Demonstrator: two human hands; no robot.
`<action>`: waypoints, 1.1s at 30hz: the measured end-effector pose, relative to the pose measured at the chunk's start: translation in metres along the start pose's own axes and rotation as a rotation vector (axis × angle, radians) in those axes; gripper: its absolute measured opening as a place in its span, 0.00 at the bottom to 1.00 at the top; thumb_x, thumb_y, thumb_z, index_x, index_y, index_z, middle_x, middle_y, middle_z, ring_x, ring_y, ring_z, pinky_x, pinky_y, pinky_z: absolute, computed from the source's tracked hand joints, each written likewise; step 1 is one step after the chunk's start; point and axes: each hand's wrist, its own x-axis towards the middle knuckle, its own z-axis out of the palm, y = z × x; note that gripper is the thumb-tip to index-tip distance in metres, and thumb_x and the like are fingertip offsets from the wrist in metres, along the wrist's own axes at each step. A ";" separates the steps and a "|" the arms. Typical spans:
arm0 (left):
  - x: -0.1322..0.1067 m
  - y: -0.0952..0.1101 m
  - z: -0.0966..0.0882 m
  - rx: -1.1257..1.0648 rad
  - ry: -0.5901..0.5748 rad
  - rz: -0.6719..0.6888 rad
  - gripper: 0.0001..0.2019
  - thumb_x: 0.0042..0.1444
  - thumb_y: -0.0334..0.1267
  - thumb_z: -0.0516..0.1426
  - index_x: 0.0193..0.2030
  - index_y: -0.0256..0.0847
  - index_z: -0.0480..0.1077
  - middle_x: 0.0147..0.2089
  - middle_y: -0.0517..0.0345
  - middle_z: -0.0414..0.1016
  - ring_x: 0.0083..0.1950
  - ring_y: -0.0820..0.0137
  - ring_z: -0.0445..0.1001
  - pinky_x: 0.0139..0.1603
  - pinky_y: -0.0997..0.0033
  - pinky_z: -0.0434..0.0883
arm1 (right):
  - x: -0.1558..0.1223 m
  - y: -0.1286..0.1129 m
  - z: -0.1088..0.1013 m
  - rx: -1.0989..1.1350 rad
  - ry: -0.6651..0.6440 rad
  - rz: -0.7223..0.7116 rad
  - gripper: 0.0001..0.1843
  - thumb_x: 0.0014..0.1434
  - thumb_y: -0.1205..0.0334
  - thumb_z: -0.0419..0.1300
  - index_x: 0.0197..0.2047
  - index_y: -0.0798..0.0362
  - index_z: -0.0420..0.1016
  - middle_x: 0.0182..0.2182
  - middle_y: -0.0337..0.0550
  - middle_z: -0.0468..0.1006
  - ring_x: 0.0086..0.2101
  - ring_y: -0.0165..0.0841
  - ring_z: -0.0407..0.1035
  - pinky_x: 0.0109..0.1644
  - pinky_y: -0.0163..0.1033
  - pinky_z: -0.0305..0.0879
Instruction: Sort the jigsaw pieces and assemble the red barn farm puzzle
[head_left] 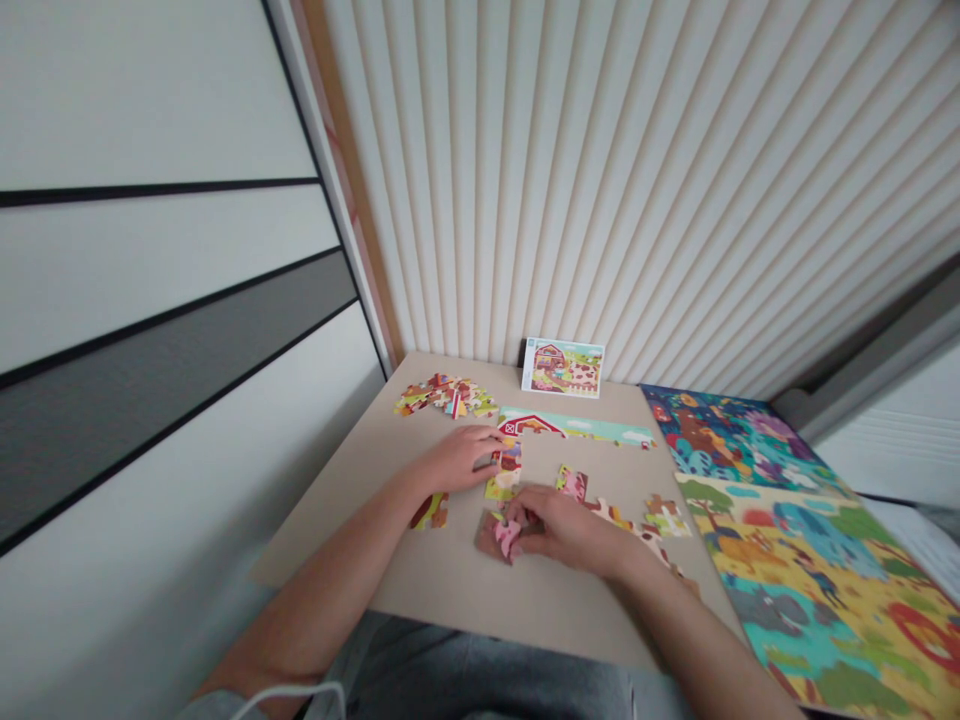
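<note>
A tan board (450,590) lies across my lap with jigsaw pieces on it. My left hand (459,458) rests on the board, its fingers curled against a small joined group of pieces (507,472) below the red barn strip (574,426). My right hand (559,525) is closed in a pinch on a pink piece (507,534) near the board's front middle. A lone piece (430,511) lies by my left forearm. More joined pieces (664,515) sit to the right of my right hand.
A heap of loose pieces (448,395) lies at the board's far left. A reference picture card (562,367) leans against the ribbed wall. Two finished colourful puzzles (810,570) lie to the right. A panelled wall stands at left.
</note>
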 end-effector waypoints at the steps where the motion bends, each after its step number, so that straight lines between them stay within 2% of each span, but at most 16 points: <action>1: -0.001 0.000 -0.001 -0.006 -0.009 0.005 0.21 0.65 0.45 0.56 0.63 0.48 0.69 0.63 0.51 0.70 0.64 0.59 0.68 0.68 0.57 0.64 | 0.001 0.002 0.000 -0.002 0.030 -0.005 0.11 0.60 0.60 0.69 0.44 0.52 0.75 0.39 0.40 0.77 0.38 0.32 0.70 0.42 0.34 0.64; 7: -0.009 -0.006 -0.006 -0.067 -0.123 0.075 0.35 0.58 0.54 0.62 0.71 0.52 0.60 0.73 0.49 0.58 0.72 0.53 0.58 0.72 0.51 0.58 | 0.002 0.009 0.001 -0.064 0.120 -0.092 0.08 0.65 0.61 0.64 0.47 0.51 0.79 0.44 0.45 0.78 0.46 0.35 0.72 0.53 0.38 0.66; 10: -0.011 -0.009 -0.006 -0.076 -0.160 0.068 0.43 0.53 0.60 0.64 0.73 0.52 0.57 0.75 0.47 0.53 0.74 0.50 0.55 0.74 0.49 0.55 | 0.002 0.009 0.000 -0.105 0.117 -0.111 0.09 0.67 0.60 0.61 0.47 0.49 0.81 0.44 0.46 0.77 0.45 0.34 0.72 0.52 0.38 0.67; 14: -0.011 -0.010 -0.002 -0.069 -0.186 0.048 0.48 0.49 0.63 0.66 0.74 0.52 0.54 0.76 0.47 0.51 0.75 0.48 0.52 0.75 0.45 0.48 | 0.002 0.007 -0.003 -0.141 0.099 -0.151 0.11 0.69 0.58 0.59 0.45 0.49 0.83 0.42 0.45 0.78 0.44 0.33 0.73 0.51 0.37 0.66; 20: -0.010 -0.010 0.000 -0.061 -0.234 0.007 0.51 0.48 0.65 0.65 0.75 0.52 0.52 0.77 0.46 0.48 0.77 0.46 0.48 0.76 0.43 0.44 | 0.001 0.005 -0.003 -0.192 0.081 -0.169 0.12 0.69 0.57 0.59 0.44 0.49 0.84 0.41 0.45 0.78 0.42 0.33 0.72 0.48 0.36 0.65; 24: -0.011 -0.010 0.000 -0.065 -0.242 0.032 0.49 0.52 0.63 0.64 0.76 0.51 0.49 0.78 0.45 0.47 0.77 0.48 0.47 0.76 0.41 0.42 | 0.000 0.002 -0.002 -0.278 0.086 -0.148 0.11 0.69 0.59 0.58 0.41 0.49 0.83 0.39 0.44 0.78 0.41 0.33 0.72 0.47 0.37 0.63; 29: -0.011 -0.011 0.000 -0.053 -0.210 0.050 0.45 0.55 0.57 0.64 0.75 0.53 0.50 0.78 0.47 0.47 0.77 0.51 0.49 0.76 0.44 0.42 | 0.001 -0.009 0.001 -0.494 0.093 -0.129 0.11 0.69 0.60 0.59 0.37 0.50 0.82 0.35 0.44 0.79 0.39 0.35 0.71 0.46 0.41 0.60; 33: -0.011 -0.011 0.000 -0.040 -0.207 0.032 0.45 0.54 0.58 0.65 0.75 0.53 0.52 0.77 0.48 0.49 0.77 0.52 0.50 0.76 0.46 0.44 | 0.005 -0.019 0.019 -0.696 0.110 -0.169 0.11 0.69 0.65 0.57 0.37 0.54 0.79 0.32 0.45 0.79 0.34 0.35 0.70 0.41 0.43 0.58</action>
